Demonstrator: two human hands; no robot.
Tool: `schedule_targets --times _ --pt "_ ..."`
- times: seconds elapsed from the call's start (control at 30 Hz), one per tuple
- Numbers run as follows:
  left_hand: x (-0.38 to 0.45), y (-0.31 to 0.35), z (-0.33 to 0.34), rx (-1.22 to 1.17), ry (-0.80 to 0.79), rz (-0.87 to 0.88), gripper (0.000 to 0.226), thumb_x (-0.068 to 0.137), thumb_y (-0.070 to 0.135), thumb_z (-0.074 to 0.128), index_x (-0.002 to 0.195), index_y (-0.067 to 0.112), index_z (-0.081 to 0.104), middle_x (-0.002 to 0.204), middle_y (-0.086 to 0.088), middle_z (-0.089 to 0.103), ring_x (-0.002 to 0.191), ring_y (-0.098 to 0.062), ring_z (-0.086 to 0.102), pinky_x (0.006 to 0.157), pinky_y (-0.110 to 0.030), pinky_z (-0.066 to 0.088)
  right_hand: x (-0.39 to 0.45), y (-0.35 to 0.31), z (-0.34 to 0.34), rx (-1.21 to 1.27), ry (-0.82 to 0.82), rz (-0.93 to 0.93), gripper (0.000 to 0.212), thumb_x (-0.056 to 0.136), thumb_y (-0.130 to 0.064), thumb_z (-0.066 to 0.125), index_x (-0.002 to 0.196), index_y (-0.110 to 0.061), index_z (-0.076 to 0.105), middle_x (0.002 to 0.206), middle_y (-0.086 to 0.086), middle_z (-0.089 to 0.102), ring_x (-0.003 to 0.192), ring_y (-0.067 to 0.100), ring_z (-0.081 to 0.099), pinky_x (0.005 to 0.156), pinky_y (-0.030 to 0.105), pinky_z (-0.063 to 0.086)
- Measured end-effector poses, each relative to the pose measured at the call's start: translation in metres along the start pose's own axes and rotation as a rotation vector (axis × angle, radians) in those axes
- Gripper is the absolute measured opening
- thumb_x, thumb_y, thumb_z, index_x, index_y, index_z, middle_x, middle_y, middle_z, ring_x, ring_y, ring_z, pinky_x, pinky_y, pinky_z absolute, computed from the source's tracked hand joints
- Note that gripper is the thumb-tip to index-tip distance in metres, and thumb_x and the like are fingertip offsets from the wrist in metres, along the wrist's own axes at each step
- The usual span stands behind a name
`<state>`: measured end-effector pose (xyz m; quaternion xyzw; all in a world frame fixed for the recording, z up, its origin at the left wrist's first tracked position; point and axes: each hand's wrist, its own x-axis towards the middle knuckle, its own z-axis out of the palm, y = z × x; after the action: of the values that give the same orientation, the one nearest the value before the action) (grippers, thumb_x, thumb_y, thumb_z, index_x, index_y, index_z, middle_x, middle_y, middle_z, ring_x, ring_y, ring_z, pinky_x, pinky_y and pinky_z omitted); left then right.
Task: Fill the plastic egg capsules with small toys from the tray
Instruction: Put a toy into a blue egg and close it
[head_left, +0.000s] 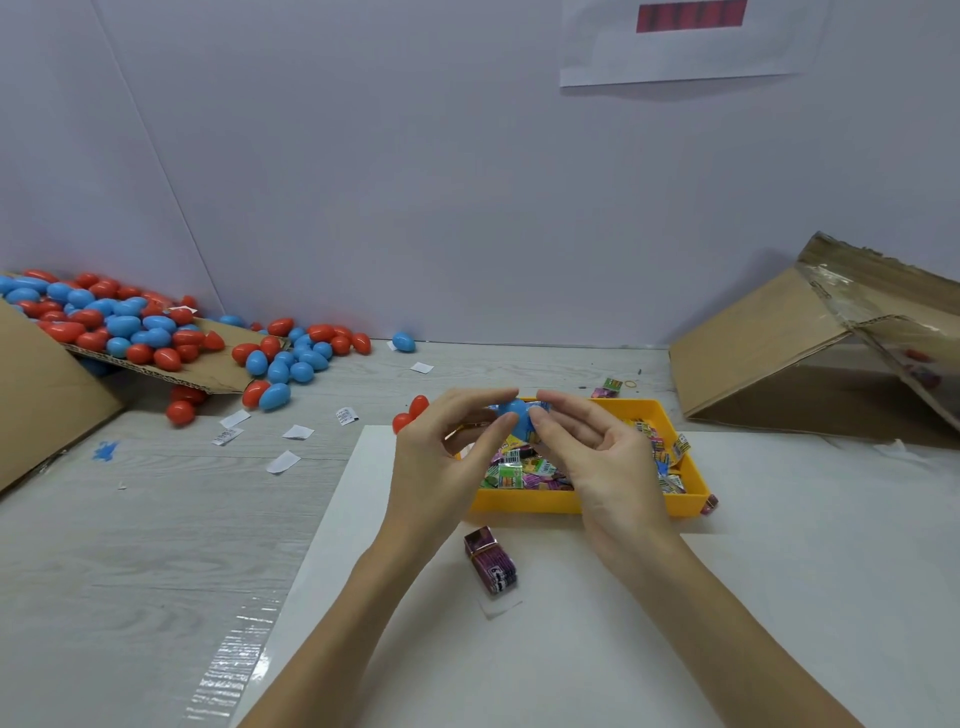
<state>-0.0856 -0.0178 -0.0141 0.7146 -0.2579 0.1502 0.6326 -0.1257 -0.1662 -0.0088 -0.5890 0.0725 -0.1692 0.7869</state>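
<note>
Hands meet above the far left part of the tray (524, 503), and between them you hold a blue egg (517, 415). Your left hand (441, 457) pinches the egg from its left side with thumb and curled fingertips; your right hand (597, 452) pinches it from the right, fingers bent over the top. Whether the egg is closed or parted at its seam cannot be told, since your fingers cover it. The yellow tray sits on a white sheet (571, 649) toward the middle of the desk (156, 545) and holds a heap of small wrapped toys (524, 470). One purple toy (491, 558) lies on the sheet just near of the tray's near edge, between your forearms. Two red eggs (410, 413) rest at the sheet's far left corner, just beside your left hand. A large pile of eggs (119, 325), red and blue, spills from a cardboard flap (218, 382) at the desk's far left corner, with a lone blue one (403, 342) against the back wall. White paper scraps (283, 461) are scattered on the desk left of the sheet. A tipped carton (769, 358) stands at the far right edge.
</note>
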Motion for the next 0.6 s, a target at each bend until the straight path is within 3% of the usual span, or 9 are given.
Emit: schedule_targets --times 0.13,0.23,0.37,0.6 --pt "-0.001 -0.002 0.001 0.139 -0.056 0.177 0.056 0.08 0.018 0.084 0.133 0.01 0.068 0.119 -0.002 0.068 0.107 -0.019 0.071 0.094 -0.026 0.058 0.001 -0.005 0.0 0.193 -0.034 0.166 0.027 0.088 -0.013 0.076 0.114 -0.006 0.073 0.103 0.01 0.079 0.096 0.018 0.077 0.077 0.024 0.062" --pt "0.001 -0.004 -0.001 0.245 -0.047 0.255 0.058 0.08 0.014 0.085 0.135 0.012 0.067 0.111 -0.002 0.066 0.102 -0.017 0.067 0.092 -0.027 0.057 0.001 -0.009 -0.002 0.294 -0.084 0.283 0.03 0.086 -0.01 0.075 0.114 -0.001 0.071 0.106 0.017 0.078 0.091 0.021 0.078 0.074 0.027 0.064" --pt "0.003 -0.005 -0.004 0.298 -0.068 0.271 0.059 0.081 0.023 0.083 0.137 0.014 0.066 0.104 -0.003 0.062 0.097 -0.017 0.062 0.088 -0.028 0.056 0.002 -0.013 -0.003 0.345 -0.121 0.398 0.047 0.076 -0.011 0.076 0.12 0.002 0.068 0.109 0.02 0.077 0.088 0.023 0.078 0.069 0.029 0.064" --pt "0.004 -0.003 -0.005 0.222 -0.165 0.218 0.056 0.088 0.026 0.073 0.142 0.018 0.06 0.113 -0.002 0.059 0.107 -0.018 0.059 0.094 -0.022 0.051 0.004 -0.013 -0.005 0.42 -0.159 0.5 0.041 0.079 -0.01 0.074 0.118 0.004 0.07 0.113 0.023 0.075 0.093 0.025 0.078 0.07 0.03 0.064"
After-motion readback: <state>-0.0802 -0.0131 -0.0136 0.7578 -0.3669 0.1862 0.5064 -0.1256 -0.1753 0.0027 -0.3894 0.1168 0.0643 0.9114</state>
